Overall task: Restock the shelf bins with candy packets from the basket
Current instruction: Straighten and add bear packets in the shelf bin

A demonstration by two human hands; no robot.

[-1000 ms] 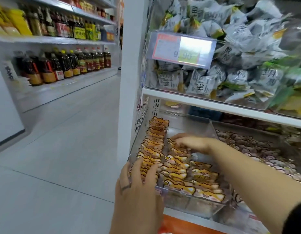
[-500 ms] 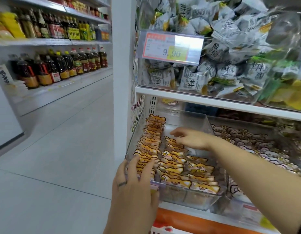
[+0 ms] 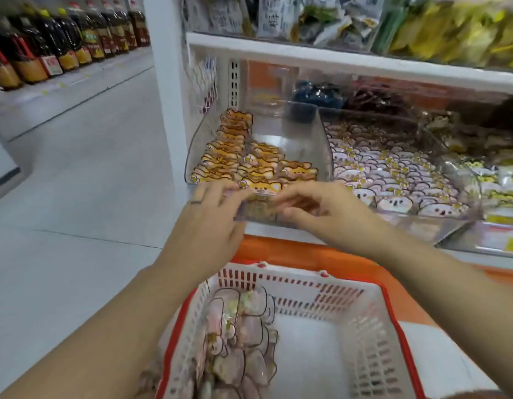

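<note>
A clear shelf bin (image 3: 321, 145) holds rows of orange bear-shaped candy packets (image 3: 249, 162) in its left and front part; its back right is bare. My left hand (image 3: 209, 217) reaches the bin's front wall with fingers stretched toward it. My right hand (image 3: 318, 208) hovers beside it at the same front edge, fingers loosely curled, with nothing visible in them. Both hands are blurred. Below them stands a white basket with a red rim (image 3: 307, 283). Pale pink animal-shaped candy packets (image 3: 238, 335) lie along the basket's left side.
A neighbouring bin to the right is filled with pink-white packets (image 3: 393, 174), and further right lie yellow-white packets (image 3: 497, 180). The white upper shelf (image 3: 336, 59) overhangs the bins. An aisle floor (image 3: 77, 182) opens left, with oil bottles (image 3: 62, 41) on the far shelf.
My right hand has pulled back out of the bin to its front edge beside my left hand. The view has tilted down, bringing the basket into sight.
</note>
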